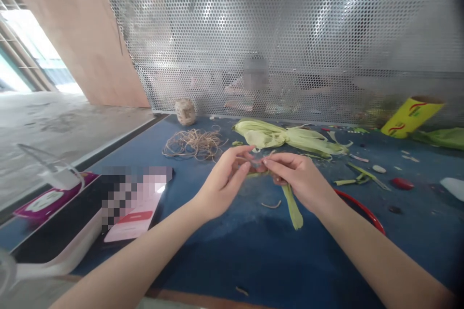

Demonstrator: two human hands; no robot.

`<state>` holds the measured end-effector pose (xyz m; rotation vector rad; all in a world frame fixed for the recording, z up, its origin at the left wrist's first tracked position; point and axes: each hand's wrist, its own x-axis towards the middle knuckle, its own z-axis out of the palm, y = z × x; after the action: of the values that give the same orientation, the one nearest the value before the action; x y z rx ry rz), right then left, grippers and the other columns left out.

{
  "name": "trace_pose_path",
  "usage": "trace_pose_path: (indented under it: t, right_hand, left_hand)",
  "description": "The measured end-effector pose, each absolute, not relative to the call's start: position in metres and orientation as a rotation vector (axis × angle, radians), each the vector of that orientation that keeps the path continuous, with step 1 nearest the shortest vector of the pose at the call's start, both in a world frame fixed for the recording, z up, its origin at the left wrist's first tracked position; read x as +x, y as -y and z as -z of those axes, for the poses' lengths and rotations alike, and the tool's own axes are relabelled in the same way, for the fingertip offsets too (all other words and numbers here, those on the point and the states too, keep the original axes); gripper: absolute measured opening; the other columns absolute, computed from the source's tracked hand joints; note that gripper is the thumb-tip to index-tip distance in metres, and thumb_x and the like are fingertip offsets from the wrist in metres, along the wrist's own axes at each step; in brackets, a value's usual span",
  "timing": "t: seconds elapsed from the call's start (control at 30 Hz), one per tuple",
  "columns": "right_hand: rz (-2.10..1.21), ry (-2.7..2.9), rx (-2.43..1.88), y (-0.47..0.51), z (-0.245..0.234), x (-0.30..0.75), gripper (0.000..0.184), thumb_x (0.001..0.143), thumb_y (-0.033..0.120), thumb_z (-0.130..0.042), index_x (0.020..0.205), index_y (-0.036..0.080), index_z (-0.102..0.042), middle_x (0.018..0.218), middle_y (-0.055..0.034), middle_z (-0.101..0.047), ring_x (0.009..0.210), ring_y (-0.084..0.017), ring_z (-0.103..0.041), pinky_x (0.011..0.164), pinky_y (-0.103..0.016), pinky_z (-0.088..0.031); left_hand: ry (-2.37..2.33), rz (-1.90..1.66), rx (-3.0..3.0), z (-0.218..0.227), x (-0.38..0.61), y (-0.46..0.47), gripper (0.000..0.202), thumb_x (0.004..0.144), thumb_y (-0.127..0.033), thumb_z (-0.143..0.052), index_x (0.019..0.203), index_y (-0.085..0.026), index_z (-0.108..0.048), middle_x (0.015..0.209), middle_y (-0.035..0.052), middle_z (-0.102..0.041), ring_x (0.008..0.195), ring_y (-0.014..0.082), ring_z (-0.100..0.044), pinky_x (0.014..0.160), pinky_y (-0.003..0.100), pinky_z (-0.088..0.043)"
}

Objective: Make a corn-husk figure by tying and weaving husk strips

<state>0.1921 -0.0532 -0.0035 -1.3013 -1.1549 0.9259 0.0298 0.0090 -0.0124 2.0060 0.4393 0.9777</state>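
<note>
My right hand (295,173) is closed in a pinch in the middle of the view. From under its fingers hangs a pale green strip of corn husk (293,210), its wide end pointing down towards me. My left hand (228,178) faces it from the left, thumb and fingers apart, fingertips close to the right ones. A thin bit of string seems to be at the right fingertips, too blurred to be sure. Just beyond both hands lies a tied bundle of green corn husks (268,134). A loose tangle of brown twine (195,143) is left of it.
A perforated metal screen (232,33) closes off the back of the blue table (232,260). A phone (139,212) and a purple case (39,202) lie at left, a twine roll (185,111) behind. At right are a yellow tube (409,118), husk scraps (346,182) and a red ring (366,210).
</note>
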Motion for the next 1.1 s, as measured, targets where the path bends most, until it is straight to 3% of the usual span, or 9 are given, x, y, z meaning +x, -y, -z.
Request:
trace_pose_path:
  t: [0.13,0.3,0.43,0.67,0.9,1.0,1.1]
  right_hand:
    - [-0.973,1.202,-1.289,0.053,0.007,0.192,0.021,0.072,0.039,-0.062,0.077,0.02,-0.069,0.076,-0.004,-0.069,0.057,-0.009,-0.051,0.046,-0.021,-0.035]
    - [-0.954,1.218,-1.261,0.054,0.003,0.19,0.015,0.07,0.034,-0.064,0.071,0.019,-0.066,0.071,-0.0018,-0.067,0.059,-0.01,-0.055,0.047,-0.02,-0.039]
    - [-0.906,1.348,-1.243,0.056,0.0,0.19,0.007,0.069,0.027,-0.065,0.068,0.02,-0.065,0.072,-0.0001,-0.068,0.069,-0.012,-0.061,0.066,-0.022,-0.048]
    - [-0.537,1.578,-1.323,0.059,0.002,0.188,0.008,0.071,0.015,-0.06,0.072,0.021,-0.065,0.078,0.0001,-0.068,0.075,-0.013,-0.062,0.07,-0.022,-0.049]
    - [-0.177,1.576,-1.444,0.06,0.003,0.184,0.014,0.07,0.011,-0.056,0.074,0.022,-0.063,0.071,0.0016,-0.065,0.065,-0.012,-0.061,0.062,-0.023,-0.048]
    - [-0.049,1.561,-1.488,0.061,0.005,0.182,0.017,0.071,0.011,-0.056,0.083,0.022,-0.062,0.073,0.002,-0.066,0.064,-0.012,-0.062,0.061,-0.022,-0.048]
    - [0.114,1.586,-1.479,0.063,0.009,0.181,0.011,0.074,0.014,-0.057,0.08,0.022,-0.063,0.078,0.0009,-0.068,0.068,-0.012,-0.062,0.064,-0.022,-0.047]
  left_hand:
    - [-0.465,-0.92,2.001,0.014,0.033,-0.012,0.032,0.082,-0.016,-0.045,0.114,-0.019,-0.047,0.112,0.0097,-0.053,0.087,0.0147,-0.058,0.068,0.025,-0.049]
    - [-0.543,-0.833,2.142,0.011,0.033,-0.014,0.014,0.082,-0.023,-0.05,0.086,-0.017,-0.061,0.083,0.0032,-0.064,0.076,0.0133,-0.058,0.066,0.023,-0.046]
    - [-0.645,-0.851,2.242,0.008,0.032,-0.012,0.014,0.079,-0.024,-0.052,0.071,-0.016,-0.062,0.065,-0.0009,-0.061,0.059,0.0094,-0.052,0.054,0.019,-0.041]
    - [-0.688,-0.874,2.292,0.006,0.032,-0.012,0.012,0.072,-0.012,-0.05,0.071,-0.015,-0.061,0.061,-0.0021,-0.059,0.055,0.0082,-0.05,0.052,0.017,-0.039]
    - [-0.662,-0.959,2.333,0.009,0.031,-0.008,0.01,0.071,-0.011,-0.052,0.072,-0.016,-0.06,0.064,-0.0021,-0.059,0.056,0.0075,-0.049,0.052,0.017,-0.038]
    - [-0.646,-0.956,2.333,0.008,0.031,-0.005,0.009,0.072,-0.013,-0.053,0.072,-0.016,-0.061,0.065,-0.0023,-0.058,0.055,0.0072,-0.047,0.051,0.017,-0.036]
    - [-0.695,-0.886,2.191,0.007,0.033,-0.004,0.014,0.078,-0.023,-0.051,0.069,-0.016,-0.059,0.062,-0.0023,-0.055,0.055,0.0078,-0.045,0.051,0.018,-0.035]
